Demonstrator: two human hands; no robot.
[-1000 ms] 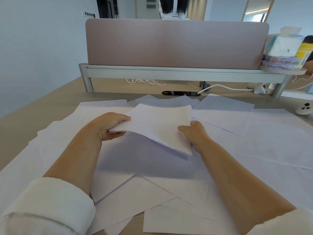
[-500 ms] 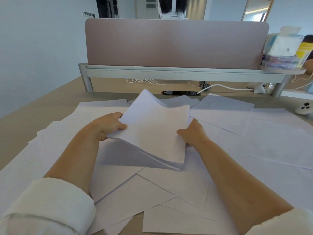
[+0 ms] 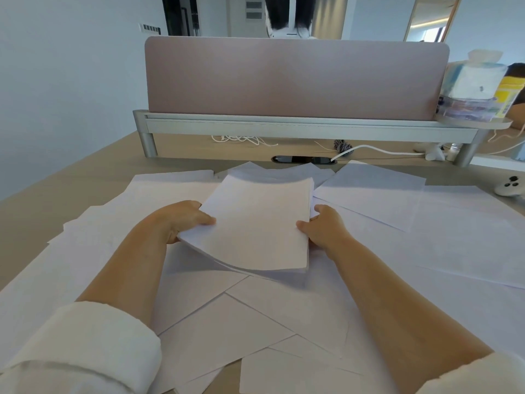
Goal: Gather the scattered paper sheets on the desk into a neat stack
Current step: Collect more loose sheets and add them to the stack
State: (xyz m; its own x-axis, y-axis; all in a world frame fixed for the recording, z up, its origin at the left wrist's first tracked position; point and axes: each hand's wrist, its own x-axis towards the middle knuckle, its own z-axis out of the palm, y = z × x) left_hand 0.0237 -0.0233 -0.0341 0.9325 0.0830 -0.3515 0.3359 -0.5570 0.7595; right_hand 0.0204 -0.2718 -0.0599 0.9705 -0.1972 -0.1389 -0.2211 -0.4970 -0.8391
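A small stack of white sheets (image 3: 257,223) is held in the middle of the desk, tilted, with its near edge low over the other papers. My left hand (image 3: 181,220) grips its left edge, thumb on top. My right hand (image 3: 322,227) grips its right edge, thumb on the top sheet. Several loose white sheets (image 3: 227,322) lie scattered and overlapping all around on the wooden desk (image 3: 42,200), some at angles near the front edge.
A mauve partition screen (image 3: 295,78) on a metal rail closes the desk's far side. A tissue pack (image 3: 474,86) sits on a shelf at the right. A white controller (image 3: 510,184) lies at the right edge. White cables (image 3: 377,149) run behind the papers.
The stack has turned from lying crosswise to pointing lengthwise away from me, and its near edge has come down toward the desk. Both hands kept their grip on its sides.
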